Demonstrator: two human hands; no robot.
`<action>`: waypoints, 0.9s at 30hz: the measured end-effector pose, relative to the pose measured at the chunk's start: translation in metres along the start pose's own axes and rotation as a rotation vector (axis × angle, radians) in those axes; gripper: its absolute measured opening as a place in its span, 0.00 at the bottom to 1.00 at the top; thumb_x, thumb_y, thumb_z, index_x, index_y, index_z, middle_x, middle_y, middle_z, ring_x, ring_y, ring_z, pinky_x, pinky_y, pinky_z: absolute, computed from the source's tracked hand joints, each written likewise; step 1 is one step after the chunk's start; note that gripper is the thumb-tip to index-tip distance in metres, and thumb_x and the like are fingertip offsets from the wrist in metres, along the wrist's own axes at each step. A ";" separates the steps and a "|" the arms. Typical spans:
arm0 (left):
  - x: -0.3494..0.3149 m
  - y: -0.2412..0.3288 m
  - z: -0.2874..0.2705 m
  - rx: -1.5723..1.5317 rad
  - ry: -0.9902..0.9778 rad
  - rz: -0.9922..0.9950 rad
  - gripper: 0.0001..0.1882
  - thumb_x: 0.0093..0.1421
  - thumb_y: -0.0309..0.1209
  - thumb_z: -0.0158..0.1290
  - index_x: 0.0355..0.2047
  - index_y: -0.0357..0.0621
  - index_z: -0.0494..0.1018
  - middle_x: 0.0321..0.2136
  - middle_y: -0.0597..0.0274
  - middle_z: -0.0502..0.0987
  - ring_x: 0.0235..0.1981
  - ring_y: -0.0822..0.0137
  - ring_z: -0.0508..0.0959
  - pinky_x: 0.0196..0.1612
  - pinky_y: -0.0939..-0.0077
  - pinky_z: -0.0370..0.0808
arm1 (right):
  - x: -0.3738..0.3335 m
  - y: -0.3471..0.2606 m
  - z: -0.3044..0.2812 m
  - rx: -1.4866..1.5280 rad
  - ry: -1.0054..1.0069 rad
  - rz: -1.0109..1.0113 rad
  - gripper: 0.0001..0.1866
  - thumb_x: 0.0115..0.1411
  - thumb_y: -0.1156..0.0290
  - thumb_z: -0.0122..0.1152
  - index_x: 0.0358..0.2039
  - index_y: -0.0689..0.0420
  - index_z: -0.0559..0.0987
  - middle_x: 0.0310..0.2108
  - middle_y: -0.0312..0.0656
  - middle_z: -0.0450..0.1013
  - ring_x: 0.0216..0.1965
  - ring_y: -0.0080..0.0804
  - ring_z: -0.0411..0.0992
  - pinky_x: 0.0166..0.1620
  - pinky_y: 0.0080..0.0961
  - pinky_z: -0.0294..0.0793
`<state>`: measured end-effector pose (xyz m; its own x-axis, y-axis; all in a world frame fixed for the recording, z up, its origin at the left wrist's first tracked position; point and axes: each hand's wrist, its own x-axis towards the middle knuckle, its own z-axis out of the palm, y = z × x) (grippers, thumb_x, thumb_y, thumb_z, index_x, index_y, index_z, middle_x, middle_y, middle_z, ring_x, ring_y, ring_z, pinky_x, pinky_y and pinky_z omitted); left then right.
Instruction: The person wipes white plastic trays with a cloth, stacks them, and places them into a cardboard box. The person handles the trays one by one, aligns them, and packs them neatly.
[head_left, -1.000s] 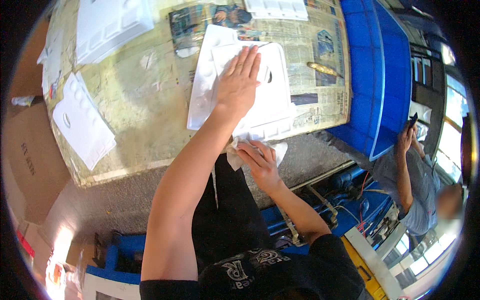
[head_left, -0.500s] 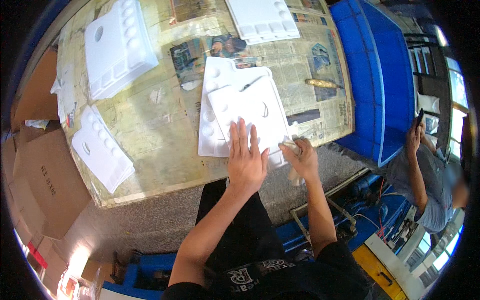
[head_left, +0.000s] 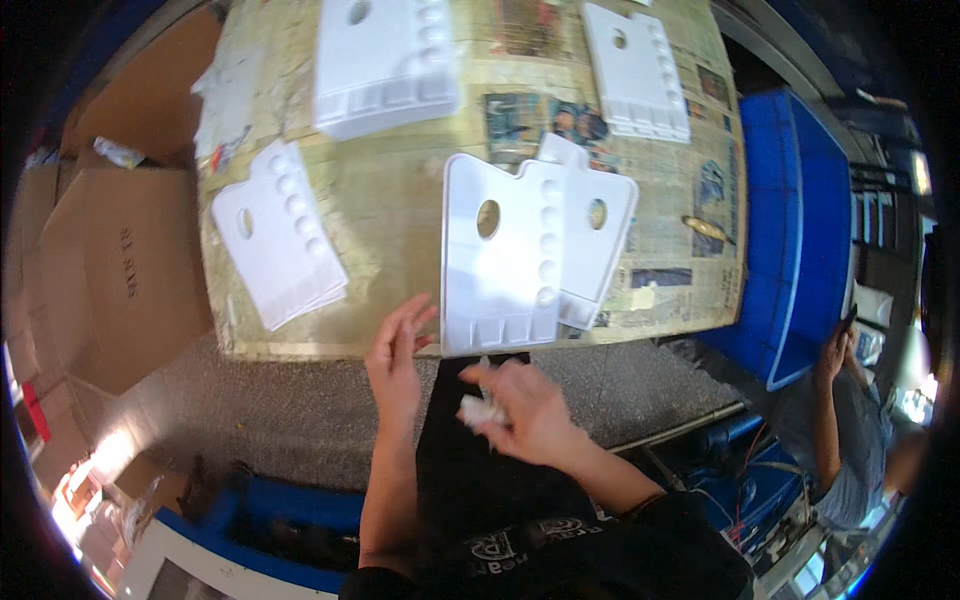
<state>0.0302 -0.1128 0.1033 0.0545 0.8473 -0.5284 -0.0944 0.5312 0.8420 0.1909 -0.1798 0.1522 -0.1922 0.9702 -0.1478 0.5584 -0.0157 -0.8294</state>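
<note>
A white paint palette [head_left: 495, 285] with a thumb hole and rows of wells lies face up near the table's front edge. It partly covers another white palette [head_left: 598, 240], which is tilted to its right. My left hand [head_left: 398, 350] is by the front palette's lower left corner, fingers stretched out and holding nothing; a small gap seems to separate them from its edge. Just in front of the table edge, my right hand [head_left: 530, 405] is closed around a crumpled white cloth [head_left: 482, 408]. Motion blurs the right fingers.
Newspaper covers part of the table [head_left: 400, 230]. White palette stacks stand at the back [head_left: 385, 75], back right [head_left: 635, 80] and left [head_left: 280, 240]. A yellowish tool [head_left: 708, 229] lies at right. Beyond are a blue crate [head_left: 790, 240], a cardboard box [head_left: 125, 260] and another person [head_left: 850, 430].
Both hands have come off the palette toward the table's front edge, the right one still with the cloth. The upper palette now lies straighter, wells up. My view has shifted left.
</note>
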 end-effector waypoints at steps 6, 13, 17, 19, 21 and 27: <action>0.024 -0.050 -0.033 0.166 0.176 0.090 0.17 0.65 0.37 0.49 0.50 0.41 0.69 0.42 0.59 0.76 0.41 0.66 0.77 0.40 0.72 0.71 | 0.006 0.047 0.006 -0.060 0.187 0.275 0.24 0.54 0.68 0.64 0.49 0.60 0.67 0.39 0.52 0.65 0.36 0.49 0.70 0.34 0.39 0.71; 0.060 -0.052 0.032 0.729 0.284 0.379 0.23 0.58 0.41 0.56 0.49 0.42 0.68 0.36 0.54 0.76 0.34 0.55 0.76 0.39 0.63 0.72 | -0.003 0.120 -0.013 -0.158 0.326 0.677 0.22 0.58 0.58 0.61 0.41 0.66 0.75 0.24 0.48 0.72 0.24 0.36 0.71 0.29 0.33 0.70; 0.073 -0.042 0.031 0.663 0.142 0.156 0.21 0.56 0.45 0.58 0.39 0.40 0.74 0.31 0.56 0.77 0.31 0.60 0.76 0.34 0.66 0.71 | -0.001 0.130 -0.001 0.090 0.278 0.716 0.21 0.58 0.58 0.60 0.38 0.67 0.76 0.22 0.46 0.72 0.23 0.27 0.69 0.26 0.32 0.67; 0.071 -0.040 0.022 0.621 0.064 0.034 0.21 0.56 0.47 0.58 0.34 0.39 0.75 0.28 0.56 0.76 0.28 0.61 0.75 0.31 0.67 0.70 | -0.002 0.125 0.001 0.192 0.312 0.690 0.20 0.59 0.59 0.59 0.36 0.66 0.76 0.22 0.45 0.71 0.22 0.31 0.70 0.26 0.34 0.67; 0.059 -0.042 0.010 0.438 0.040 -0.061 0.21 0.57 0.48 0.56 0.30 0.38 0.76 0.24 0.56 0.76 0.26 0.58 0.75 0.31 0.65 0.70 | -0.001 0.114 -0.005 -0.067 0.149 0.539 0.17 0.60 0.61 0.58 0.36 0.66 0.76 0.27 0.47 0.71 0.25 0.38 0.71 0.28 0.37 0.69; 0.020 -0.053 -0.020 0.762 0.214 0.035 0.19 0.53 0.42 0.61 0.36 0.40 0.72 0.30 0.52 0.73 0.29 0.55 0.73 0.33 0.65 0.69 | 0.047 0.080 -0.017 -0.149 0.304 0.212 0.09 0.60 0.74 0.55 0.39 0.63 0.75 0.42 0.52 0.69 0.43 0.49 0.72 0.39 0.40 0.74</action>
<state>0.0162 -0.1238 0.0460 -0.1355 0.8855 -0.4443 0.6183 0.4260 0.6604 0.2405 -0.1308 0.0882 0.1748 0.9770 -0.1225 0.6756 -0.2095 -0.7068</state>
